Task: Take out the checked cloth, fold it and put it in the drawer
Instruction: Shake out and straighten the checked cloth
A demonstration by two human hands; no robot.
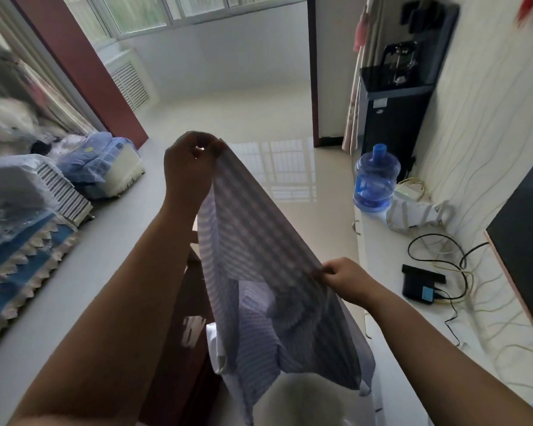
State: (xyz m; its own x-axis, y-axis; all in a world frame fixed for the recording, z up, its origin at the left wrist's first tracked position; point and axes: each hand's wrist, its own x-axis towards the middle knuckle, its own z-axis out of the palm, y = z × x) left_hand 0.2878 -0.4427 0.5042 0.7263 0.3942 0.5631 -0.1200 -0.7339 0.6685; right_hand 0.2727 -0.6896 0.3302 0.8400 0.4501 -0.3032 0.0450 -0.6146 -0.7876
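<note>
Your left hand (190,162) pinches the checked cloth (259,272) at one raised corner; your right hand (346,279) pinches the lower edge. Cloth hangs in mid-air between them; bunched lower fabric risks a crooked fold

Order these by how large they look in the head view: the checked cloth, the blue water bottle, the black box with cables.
1. checked cloth, though nearest the camera
2. blue water bottle
3. black box
</note>
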